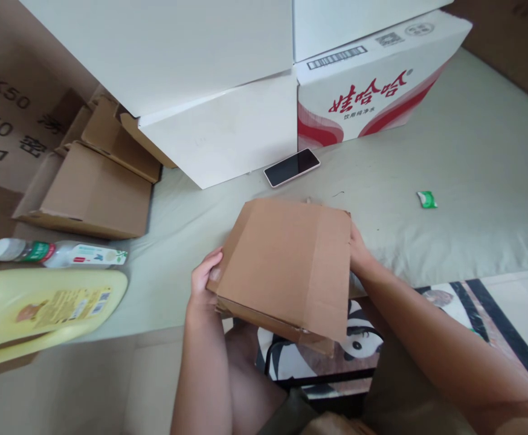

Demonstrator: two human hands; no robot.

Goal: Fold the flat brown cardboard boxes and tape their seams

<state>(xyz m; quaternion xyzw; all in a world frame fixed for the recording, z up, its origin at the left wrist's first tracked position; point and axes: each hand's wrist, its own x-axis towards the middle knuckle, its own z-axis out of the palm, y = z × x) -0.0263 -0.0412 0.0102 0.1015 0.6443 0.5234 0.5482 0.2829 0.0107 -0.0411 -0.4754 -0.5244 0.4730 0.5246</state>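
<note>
I hold a small brown cardboard box [286, 266] in front of me, tilted, with its flaps folded over. My left hand [203, 278] grips its left edge, thumb on top. My right hand [358, 251] clasps the right edge, mostly hidden behind the box. The box hangs above the edge of a pale green mattress [449, 181] and my lap.
A phone [292, 167] lies face up beyond the box. White cartons [218, 84] and a red-printed carton [373, 90] stand at the back. Flattened brown boxes [92, 181], a bottle [55, 254] and a yellow jug [41, 308] lie left. A green wrapper [426, 199] lies right.
</note>
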